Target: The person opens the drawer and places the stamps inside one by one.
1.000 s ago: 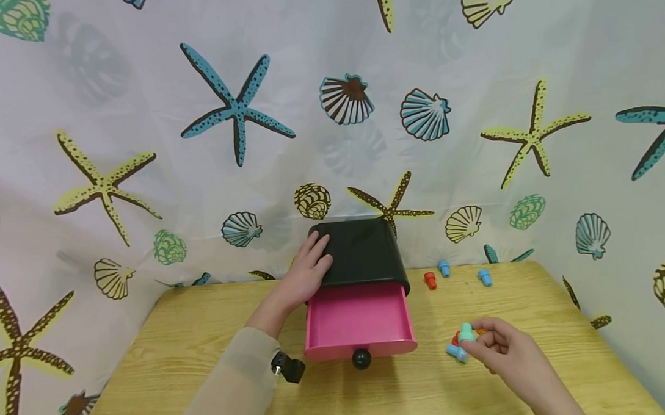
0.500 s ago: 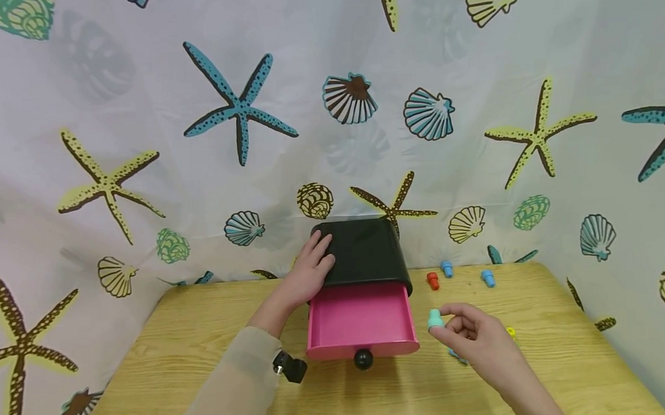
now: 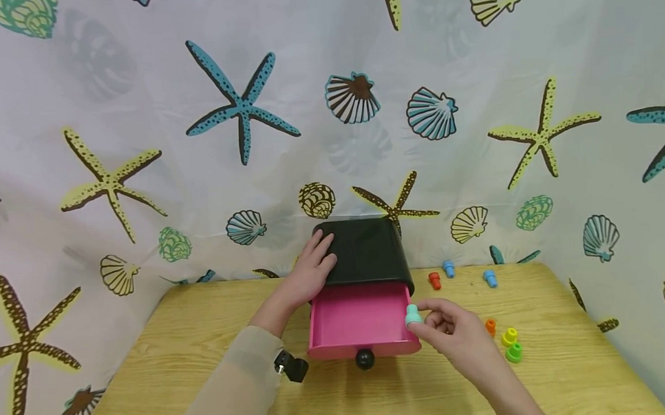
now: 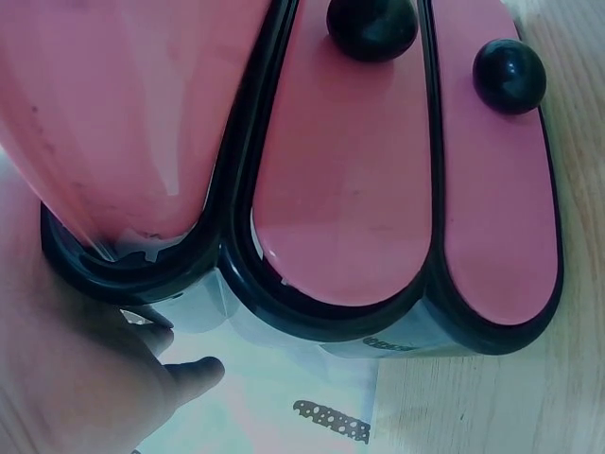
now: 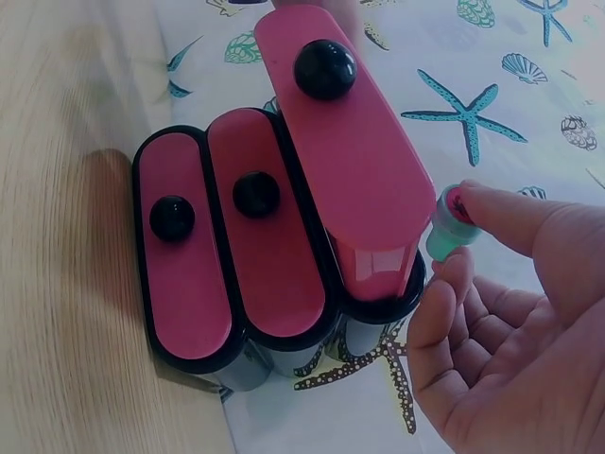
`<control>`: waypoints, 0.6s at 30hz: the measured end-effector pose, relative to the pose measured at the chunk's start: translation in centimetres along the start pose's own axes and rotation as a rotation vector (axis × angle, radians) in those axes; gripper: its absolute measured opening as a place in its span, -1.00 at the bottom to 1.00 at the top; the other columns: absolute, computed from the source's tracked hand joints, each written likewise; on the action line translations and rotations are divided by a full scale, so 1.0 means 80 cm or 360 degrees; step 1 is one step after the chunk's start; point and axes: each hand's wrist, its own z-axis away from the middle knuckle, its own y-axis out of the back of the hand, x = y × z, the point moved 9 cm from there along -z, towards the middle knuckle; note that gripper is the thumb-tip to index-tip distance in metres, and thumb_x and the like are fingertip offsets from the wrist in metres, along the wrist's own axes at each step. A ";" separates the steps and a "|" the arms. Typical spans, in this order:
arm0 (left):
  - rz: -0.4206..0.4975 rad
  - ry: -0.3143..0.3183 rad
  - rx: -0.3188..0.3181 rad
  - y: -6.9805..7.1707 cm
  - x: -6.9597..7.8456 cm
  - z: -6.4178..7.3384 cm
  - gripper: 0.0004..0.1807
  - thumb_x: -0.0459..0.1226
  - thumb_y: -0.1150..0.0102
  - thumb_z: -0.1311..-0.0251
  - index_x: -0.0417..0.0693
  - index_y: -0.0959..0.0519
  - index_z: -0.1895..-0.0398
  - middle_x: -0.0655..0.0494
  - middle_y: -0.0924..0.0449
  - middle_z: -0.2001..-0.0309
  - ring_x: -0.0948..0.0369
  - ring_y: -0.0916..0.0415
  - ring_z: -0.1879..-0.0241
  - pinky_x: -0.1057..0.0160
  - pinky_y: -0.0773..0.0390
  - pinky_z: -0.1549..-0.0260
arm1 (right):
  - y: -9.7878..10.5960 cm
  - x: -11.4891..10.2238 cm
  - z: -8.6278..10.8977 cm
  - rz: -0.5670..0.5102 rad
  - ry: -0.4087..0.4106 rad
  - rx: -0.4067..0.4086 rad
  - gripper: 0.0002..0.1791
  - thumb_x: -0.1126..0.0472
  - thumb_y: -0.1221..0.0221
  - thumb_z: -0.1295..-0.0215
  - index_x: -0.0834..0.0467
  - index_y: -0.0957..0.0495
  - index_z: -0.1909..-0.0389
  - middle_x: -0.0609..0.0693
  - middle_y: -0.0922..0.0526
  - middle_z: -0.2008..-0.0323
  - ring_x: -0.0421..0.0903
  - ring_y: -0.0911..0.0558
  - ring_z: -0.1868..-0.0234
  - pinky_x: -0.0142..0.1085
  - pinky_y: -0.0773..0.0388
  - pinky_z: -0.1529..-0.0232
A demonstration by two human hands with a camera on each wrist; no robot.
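A small cabinet with a black case (image 3: 369, 249) stands on the table, its pink top drawer (image 3: 364, 316) pulled out. Two lower pink drawers with black knobs are closed, as the right wrist view shows. My left hand (image 3: 308, 277) rests on the left of the case top, fingers extended; in the left wrist view this hand (image 4: 85, 378) lies along the cabinet's side. My right hand (image 3: 452, 334) pinches a mint-green toy stamp (image 3: 412, 315) between thumb and fingers at the drawer's right edge. The stamp's pink face with a dark mark (image 5: 458, 202) shows in the right wrist view.
Behind and right of the cabinet lie a red stamp (image 3: 434, 280) and two blue stamps (image 3: 449, 268). Beyond my right hand stand an orange stamp (image 3: 490, 326), a yellow stamp (image 3: 509, 336) and a green stamp (image 3: 513, 352). A patterned cloth (image 3: 287, 172) hangs behind the table.
My right hand has carried the mint-green stamp leftward, from the group of stamps to the open drawer's right edge. My left hand has stayed on the cabinet.
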 end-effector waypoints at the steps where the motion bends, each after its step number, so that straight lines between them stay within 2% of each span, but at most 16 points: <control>1: -0.0003 0.0002 0.0000 0.000 0.000 0.000 -0.29 -0.08 0.22 -0.79 -0.08 0.00 -0.84 -0.10 0.33 -0.83 -0.13 0.36 -0.78 -0.30 0.13 -0.65 | -0.001 0.000 -0.001 0.0002 0.0005 0.0000 -0.50 0.03 -0.55 -0.38 0.09 -0.73 -0.27 0.01 -0.63 0.25 -0.03 -0.55 0.25 -0.31 -0.45 0.36; 18: -0.0012 -0.0009 -0.0001 -0.002 -0.001 -0.001 -0.29 -0.07 0.23 -0.79 -0.09 0.02 -0.84 -0.11 0.34 -0.83 -0.14 0.38 -0.78 -0.32 0.13 -0.65 | -0.021 -0.008 -0.007 0.0003 0.0075 -0.0020 -0.60 0.07 -0.56 -0.36 0.07 -0.78 -0.16 0.00 -0.58 0.28 -0.04 -0.53 0.25 -0.32 -0.44 0.36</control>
